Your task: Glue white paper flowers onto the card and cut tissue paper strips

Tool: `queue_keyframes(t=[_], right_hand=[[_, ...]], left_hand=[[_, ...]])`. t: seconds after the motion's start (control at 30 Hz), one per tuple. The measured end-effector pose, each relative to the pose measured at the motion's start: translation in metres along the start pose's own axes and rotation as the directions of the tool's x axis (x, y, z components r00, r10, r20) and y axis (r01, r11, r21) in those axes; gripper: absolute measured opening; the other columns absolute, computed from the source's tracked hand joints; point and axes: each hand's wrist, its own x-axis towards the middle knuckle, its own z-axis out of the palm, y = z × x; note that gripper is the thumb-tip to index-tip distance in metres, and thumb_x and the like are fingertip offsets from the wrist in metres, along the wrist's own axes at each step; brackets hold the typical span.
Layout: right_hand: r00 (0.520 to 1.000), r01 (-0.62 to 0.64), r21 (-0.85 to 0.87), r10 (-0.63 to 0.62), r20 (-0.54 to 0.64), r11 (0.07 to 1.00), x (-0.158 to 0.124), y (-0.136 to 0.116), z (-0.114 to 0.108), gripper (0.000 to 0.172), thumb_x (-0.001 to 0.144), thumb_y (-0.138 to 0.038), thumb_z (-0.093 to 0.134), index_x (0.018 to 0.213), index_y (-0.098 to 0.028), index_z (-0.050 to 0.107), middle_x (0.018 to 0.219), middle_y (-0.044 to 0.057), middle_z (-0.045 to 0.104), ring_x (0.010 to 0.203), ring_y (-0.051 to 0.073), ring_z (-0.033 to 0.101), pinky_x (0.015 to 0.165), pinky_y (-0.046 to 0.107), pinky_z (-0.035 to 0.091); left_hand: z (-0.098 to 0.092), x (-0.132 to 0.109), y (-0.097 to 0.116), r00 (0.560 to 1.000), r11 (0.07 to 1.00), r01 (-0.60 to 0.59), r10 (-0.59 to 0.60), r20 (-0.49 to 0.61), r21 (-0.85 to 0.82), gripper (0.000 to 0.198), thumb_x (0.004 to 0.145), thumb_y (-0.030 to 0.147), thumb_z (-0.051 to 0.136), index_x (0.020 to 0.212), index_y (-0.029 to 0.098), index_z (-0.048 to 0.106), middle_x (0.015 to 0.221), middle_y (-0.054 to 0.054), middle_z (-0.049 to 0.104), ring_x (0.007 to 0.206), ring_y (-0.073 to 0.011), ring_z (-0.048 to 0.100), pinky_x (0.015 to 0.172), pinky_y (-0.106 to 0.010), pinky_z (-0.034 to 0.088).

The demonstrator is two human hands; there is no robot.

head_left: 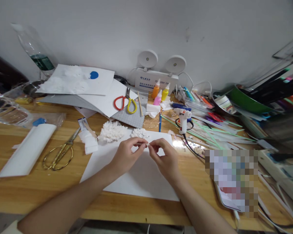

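Over a white sheet of paper point(141, 182) my two hands meet at the fingertips. My left hand point(130, 151) pinches a small thin pale piece point(141, 143), mostly hidden by the fingers. At its right end, my right hand point(164, 156) is closed in a pinch against the same piece. Just beyond the left hand lies a large heap of crumpled white bits point(112, 131). A smaller heap of white bits point(139, 133) sits right behind the fingertips.
Gold-handled scissors point(58, 156) and a white roll point(28, 151) lie left. Behind are red-and-yellow-handled scissors point(125, 100), stacked sheets point(97, 97) and paint bottles point(158, 94). On the right are a glue gun point(183, 118) with its cord, green and white sticks point(215, 133) and a blurred phone point(230, 185).
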Motion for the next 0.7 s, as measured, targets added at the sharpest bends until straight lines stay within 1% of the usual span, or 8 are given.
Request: queue_keyframes(t=[0.1,0.27,0.4,0.7], right_hand=[[0.996,-0.066,0.065,0.061,0.066,0.996,0.0002,-0.0020,-0.0024,0.004,0.077,-0.018,0.050,0.074,-0.019,0.053,0.064,-0.001,0.050,0.057,0.011,0.047,0.054,0.024,0.040],[0.985,-0.103,0.156,0.079,0.152,0.982,-0.0007,-0.0014,-0.0026,0.004,0.078,-0.019,0.049,0.076,-0.019,0.052,0.066,0.000,0.051,0.060,0.012,0.048,0.056,0.025,0.040],[0.984,-0.108,0.158,0.083,0.155,0.982,-0.0007,0.0003,-0.0021,0.004,0.078,-0.018,0.049,0.077,-0.019,0.053,0.066,0.000,0.051,0.060,0.012,0.048,0.056,0.025,0.040],[0.994,-0.063,0.077,0.055,0.096,0.995,0.0007,0.0006,-0.0026,0.003,0.078,-0.016,0.053,0.078,-0.018,0.055,0.065,0.000,0.052,0.059,0.012,0.047,0.056,0.024,0.040]], left_hand=[[-0.0012,0.0003,0.0003,1.000,1.000,0.008,-0.008,-0.024,0.006,0.013,0.077,0.022,0.048,0.081,0.018,0.060,0.080,-0.001,0.064,0.076,-0.0129,0.059,0.071,-0.025,0.047],[-0.0014,0.0002,0.0007,1.000,1.000,0.004,-0.003,-0.008,0.005,0.012,0.078,0.022,0.048,0.080,0.017,0.058,0.079,-0.001,0.063,0.075,-0.0122,0.058,0.071,-0.025,0.046],[-0.0010,-0.0002,0.0015,0.999,1.000,-0.024,0.024,0.031,-0.010,0.013,0.079,0.020,0.046,0.082,0.017,0.058,0.081,-0.001,0.062,0.077,-0.0120,0.058,0.072,-0.024,0.046],[-0.0010,-0.0014,0.0001,0.998,0.997,-0.054,0.053,0.025,0.054,0.015,0.079,0.018,0.046,0.084,0.017,0.060,0.083,-0.001,0.063,0.080,-0.0123,0.058,0.074,-0.024,0.044]])
